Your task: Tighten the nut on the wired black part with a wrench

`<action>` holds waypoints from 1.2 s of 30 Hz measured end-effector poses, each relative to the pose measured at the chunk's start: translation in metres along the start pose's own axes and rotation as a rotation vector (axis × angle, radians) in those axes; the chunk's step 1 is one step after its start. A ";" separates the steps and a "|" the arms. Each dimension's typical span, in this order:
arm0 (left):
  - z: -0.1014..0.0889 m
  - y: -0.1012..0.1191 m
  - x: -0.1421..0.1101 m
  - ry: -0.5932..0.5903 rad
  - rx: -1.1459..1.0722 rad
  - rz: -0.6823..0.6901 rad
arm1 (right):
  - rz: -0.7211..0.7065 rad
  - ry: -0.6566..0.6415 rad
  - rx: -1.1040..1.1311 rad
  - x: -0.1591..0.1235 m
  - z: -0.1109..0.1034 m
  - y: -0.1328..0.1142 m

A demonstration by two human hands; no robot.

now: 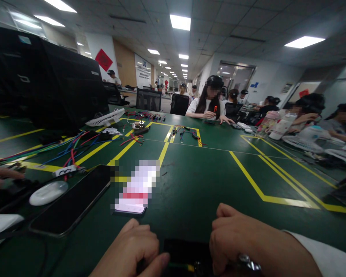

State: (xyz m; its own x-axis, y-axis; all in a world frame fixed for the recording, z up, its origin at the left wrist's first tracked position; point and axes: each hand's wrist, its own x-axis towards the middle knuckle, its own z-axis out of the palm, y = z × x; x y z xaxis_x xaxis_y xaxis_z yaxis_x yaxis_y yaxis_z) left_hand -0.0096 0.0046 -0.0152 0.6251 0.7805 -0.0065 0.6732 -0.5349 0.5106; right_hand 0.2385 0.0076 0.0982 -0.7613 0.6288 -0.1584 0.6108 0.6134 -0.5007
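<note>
My left hand is at the bottom edge, its fingers curled under and the thumb pointing right. My right hand is opposite, closed like a fist with the knuckles up. Between them lies a dark object, cut off by the frame. A thin green and yellow strip, perhaps a wire, runs across the gap from my left thumb. A shiny metal piece shows below my right hand. What either hand grips is hidden. Just beyond my left hand lies a phone with a lit, blurred screen.
A dark phone and a white mouse-like object lie left. Another person's hand is at the left edge near bundled wires. Black computer cases stand behind. Across the green table, a person holds an orange-tipped tool.
</note>
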 end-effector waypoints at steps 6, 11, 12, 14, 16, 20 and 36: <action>0.001 -0.001 0.000 -0.012 -0.007 0.015 | -0.126 -0.015 0.005 -0.007 0.006 0.024; 0.002 -0.002 0.000 0.028 -0.012 0.041 | -0.215 0.070 0.069 -0.017 0.008 0.032; 0.003 -0.004 0.000 0.025 -0.015 0.047 | -0.169 0.097 0.105 -0.019 0.008 0.031; 0.005 -0.007 0.000 0.017 -0.014 0.049 | -0.050 0.156 0.160 -0.022 0.008 0.026; 0.006 -0.009 0.000 0.015 -0.008 0.043 | 0.037 0.193 0.171 -0.022 0.008 0.020; 0.004 -0.006 0.000 -0.002 -0.007 0.013 | 0.047 0.177 0.153 -0.012 0.009 0.008; -0.001 0.001 0.004 -0.031 -0.008 -0.024 | 0.021 0.090 0.095 -0.005 0.000 -0.001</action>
State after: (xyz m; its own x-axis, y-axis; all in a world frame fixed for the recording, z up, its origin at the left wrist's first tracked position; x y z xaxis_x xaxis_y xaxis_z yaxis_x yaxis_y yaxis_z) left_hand -0.0068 0.0073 -0.0133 0.6205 0.7829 -0.0453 0.6853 -0.5132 0.5167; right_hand 0.2411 0.0036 0.0993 -0.7234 0.6838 -0.0952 0.5998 0.5542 -0.5771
